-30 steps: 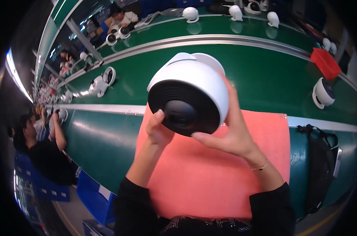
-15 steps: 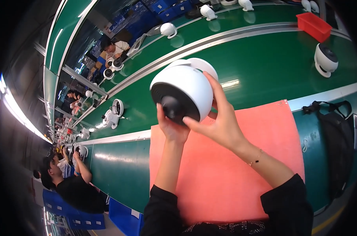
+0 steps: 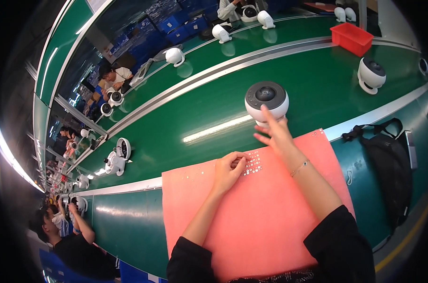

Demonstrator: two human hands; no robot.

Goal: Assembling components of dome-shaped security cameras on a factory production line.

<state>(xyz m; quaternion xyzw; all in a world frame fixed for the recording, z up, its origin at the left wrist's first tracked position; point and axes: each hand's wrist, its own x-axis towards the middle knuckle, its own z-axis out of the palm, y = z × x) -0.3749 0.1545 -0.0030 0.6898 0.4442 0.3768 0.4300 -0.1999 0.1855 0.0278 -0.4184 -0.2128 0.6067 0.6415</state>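
Note:
A white ball-shaped device (image 3: 252, 109) stands on the green belt just past the pink mat (image 3: 199, 226). Its black face, with a glossy dome in the middle, is turned up. My right hand (image 3: 277, 134) is at its near side, fingers spread, with the index fingertip at the rim of the face; the hand is not wrapped round it. Over the mat's far edge, my left hand (image 3: 229, 170) is curled closed. Anything inside its fingers is hidden. Beside these fingers lies a patch of small shiny dots (image 3: 255, 162) on the mat.
Another such device (image 3: 372, 75) and a red bin (image 3: 351, 38) stand at far right. A partly open white assembly (image 3: 117, 158) is on the belt at left. A black bag (image 3: 386, 165) lies right of the mat. A co-worker (image 3: 79, 247) sits at left.
The device, held in both hands before, now stands on the belt with its face up. My left hand has come down to the mat; my right has opened. The view has shifted.

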